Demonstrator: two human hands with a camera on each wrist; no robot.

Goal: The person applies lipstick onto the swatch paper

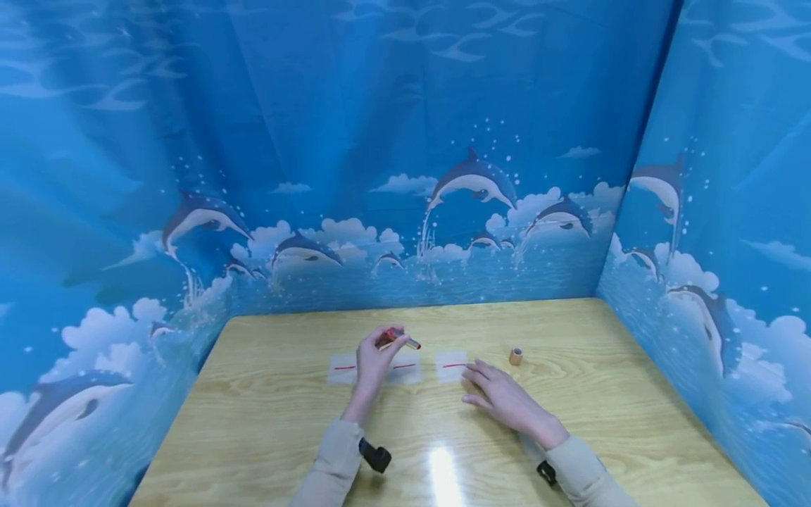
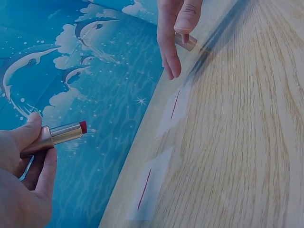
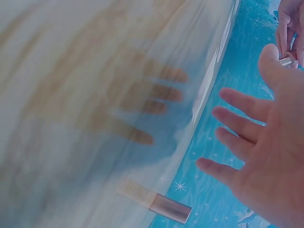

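Note:
My left hand (image 1: pixel 372 366) pinches an uncapped lipstick (image 2: pixel 66 133) by its base between thumb and fingers. Its red tip is extended and, in the head view, points right, above the white papers. To the right, my right hand (image 1: pixel 503 400) is held palm down with the fingers spread and relaxed, holding nothing. Its fingertips overlap the edge of the rightmost white paper (image 1: pixel 451 374), which bears a red line. Beyond that hand stands the gold lipstick cap (image 1: pixel 516 357), also visible in the right wrist view below the fingers.
More white paper (image 1: pixel 410 377) with red strokes lies under and beside my left hand. The wood-grain table (image 1: pixel 570 436) reflects a bright light near its front. Blue dolphin-print curtains (image 1: pixel 355 141) enclose its back and sides.

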